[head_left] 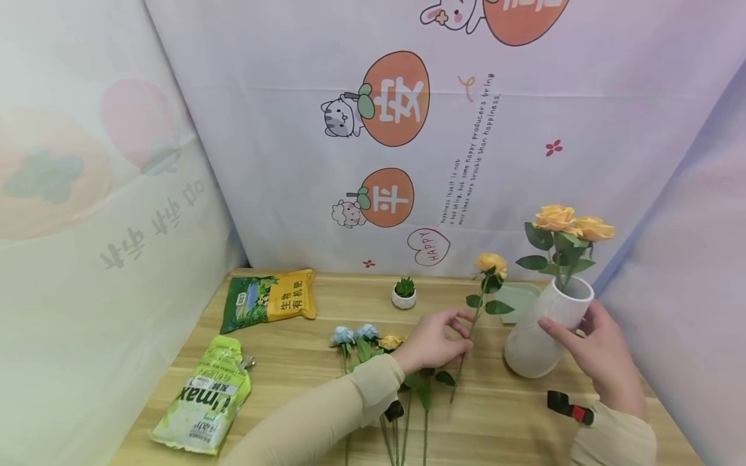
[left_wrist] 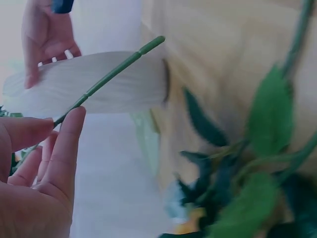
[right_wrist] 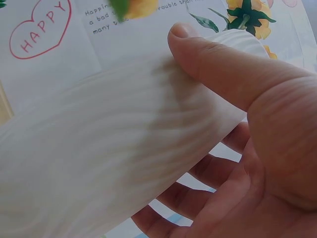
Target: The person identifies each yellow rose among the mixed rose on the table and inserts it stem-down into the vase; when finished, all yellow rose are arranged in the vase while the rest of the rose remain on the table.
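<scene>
My left hand point(head_left: 438, 338) pinches the green stem of a yellow rose point(head_left: 491, 264) between thumb and fingers, bloom upward, stem end hanging over the table. In the left wrist view the bare lower stem point(left_wrist: 111, 74) sticks out past the fingertips. A white ribbed vase point(head_left: 539, 333) leans to the right, its mouth toward the upper right. My right hand point(head_left: 603, 353) grips it near the rim, thumb across the front and fingers behind, as the right wrist view shows along the ribbed wall point(right_wrist: 99, 148). Two yellow roses point(head_left: 574, 223) stand in the vase.
Blue roses point(head_left: 354, 333) and another yellow rose point(head_left: 392, 341) lie with their stems under my left forearm. A small potted succulent point(head_left: 404, 294) and a pale green tray point(head_left: 517, 299) sit at the back. On the left lie a yellow-green packet point(head_left: 269, 299) and a clipped lime bag point(head_left: 204, 401).
</scene>
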Available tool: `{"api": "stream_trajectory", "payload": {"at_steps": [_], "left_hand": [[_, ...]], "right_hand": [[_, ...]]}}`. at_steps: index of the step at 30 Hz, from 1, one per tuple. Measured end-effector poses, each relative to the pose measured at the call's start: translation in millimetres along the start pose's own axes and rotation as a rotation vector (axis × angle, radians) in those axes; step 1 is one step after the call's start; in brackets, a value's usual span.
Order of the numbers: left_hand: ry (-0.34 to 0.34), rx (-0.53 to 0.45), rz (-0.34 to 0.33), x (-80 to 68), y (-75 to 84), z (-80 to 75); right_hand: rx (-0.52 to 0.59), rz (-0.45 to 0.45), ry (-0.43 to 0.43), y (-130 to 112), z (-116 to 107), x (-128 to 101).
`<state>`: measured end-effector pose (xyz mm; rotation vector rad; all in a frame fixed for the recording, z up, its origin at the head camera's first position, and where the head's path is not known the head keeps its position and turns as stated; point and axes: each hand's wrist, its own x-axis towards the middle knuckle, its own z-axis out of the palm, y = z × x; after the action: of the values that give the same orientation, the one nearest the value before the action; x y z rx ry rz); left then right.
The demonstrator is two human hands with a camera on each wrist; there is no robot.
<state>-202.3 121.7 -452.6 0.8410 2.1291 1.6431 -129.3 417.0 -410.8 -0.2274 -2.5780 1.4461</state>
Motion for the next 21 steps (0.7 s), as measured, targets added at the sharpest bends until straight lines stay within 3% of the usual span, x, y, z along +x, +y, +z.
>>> {"api": "stream_trajectory", "payload": {"at_steps": [5,14,21], "left_hand": [[0.003,-0.018,0.078,15.7,17.3,-4.2],[-0.008,-0.055,0.150,36.1,50.7,-8.0],[0.001,-0.058,0.260,50.3,79.9,-9.7]], "right_hand": [[0.012,-0.006,0.002,1.1,0.3,0.5],[0.017,-0.009,0.006,0.8,0.9,-0.3],[-0.011,-0.024,0.020,1.5,0.6,0.1]]}}
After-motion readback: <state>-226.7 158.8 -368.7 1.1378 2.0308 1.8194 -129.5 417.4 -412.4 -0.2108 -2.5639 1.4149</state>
